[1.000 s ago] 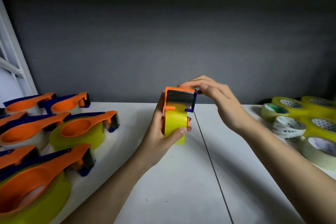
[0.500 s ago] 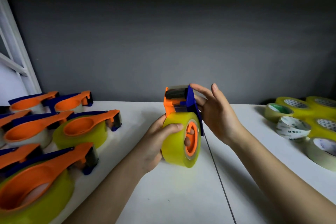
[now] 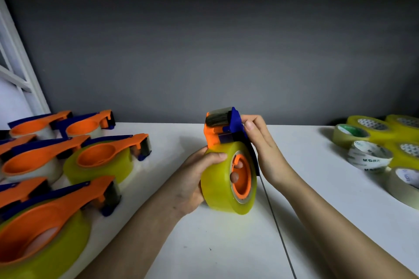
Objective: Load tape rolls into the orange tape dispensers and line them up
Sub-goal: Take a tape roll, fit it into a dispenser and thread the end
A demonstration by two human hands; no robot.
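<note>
Nearest, the left hand grips the yellow tape roll, fingers poking through its orange hub. A second ago the dispenser faced the camera head-on; now it is turned side-on, roll seated. Loading looks nearly done (the tape end seems drawn over the front). The right hand pinches the blue flap just behind. Farther left on the bench lie loaded dispensers; spare rolls sit far right.
</note>
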